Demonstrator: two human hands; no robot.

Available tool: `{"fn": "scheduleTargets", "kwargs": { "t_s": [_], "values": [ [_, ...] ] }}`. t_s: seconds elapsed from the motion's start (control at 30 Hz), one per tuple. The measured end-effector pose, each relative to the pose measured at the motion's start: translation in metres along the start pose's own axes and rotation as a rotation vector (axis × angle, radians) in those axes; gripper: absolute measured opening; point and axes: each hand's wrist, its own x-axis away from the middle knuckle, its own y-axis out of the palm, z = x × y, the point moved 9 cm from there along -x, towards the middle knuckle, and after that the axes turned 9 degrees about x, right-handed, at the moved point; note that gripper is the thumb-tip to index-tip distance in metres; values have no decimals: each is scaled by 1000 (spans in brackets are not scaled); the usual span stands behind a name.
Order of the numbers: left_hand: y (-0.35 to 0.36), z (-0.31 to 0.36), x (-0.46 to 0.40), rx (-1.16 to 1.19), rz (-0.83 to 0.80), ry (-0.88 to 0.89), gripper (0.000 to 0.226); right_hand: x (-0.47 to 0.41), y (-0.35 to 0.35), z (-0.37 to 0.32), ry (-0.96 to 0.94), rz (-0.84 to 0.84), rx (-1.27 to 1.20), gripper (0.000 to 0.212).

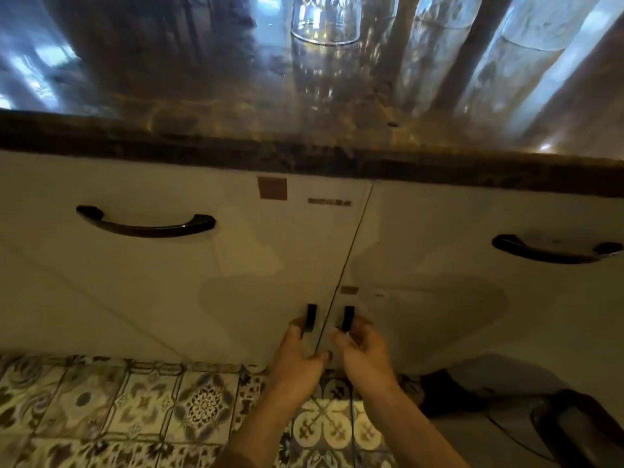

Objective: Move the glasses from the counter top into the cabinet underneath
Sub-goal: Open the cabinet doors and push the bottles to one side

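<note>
Clear drinking glasses stand at the back of the dark glossy counter top (209, 113): one (326, 18) at top centre, another (442, 11) to its right, a third (540, 25) at far right. Below the counter's front edge are two shut white cabinet doors, the left door (236, 298) and the right door (439, 315). My left hand (297, 356) curls its fingers around the left door's small black handle (310, 317). My right hand (363, 356) curls around the right door's black handle (347, 318). Both doors look closed.
Above the doors are two white drawers with curved black pulls, one pull (145, 224) on the left and one (553, 249) on the right. Patterned floor tiles (135, 410) lie below. A dark object (567, 430) sits at the lower right.
</note>
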Motion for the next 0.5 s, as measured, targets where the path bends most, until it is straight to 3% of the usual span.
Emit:
{"fn": "scheduleTargets", "kwargs": {
  "t_s": [0.1,0.33,0.5],
  "values": [
    [-4,-4,3,-14,17,37,62,1,0,2,-54,0,41,30],
    [-13,-14,34,-86,-17,60,61,29,-7,13,-105,-53,102,42],
    [-25,-27,76,-184,-105,95,56,63,-19,42,-80,-100,122,40]
  ]
}}
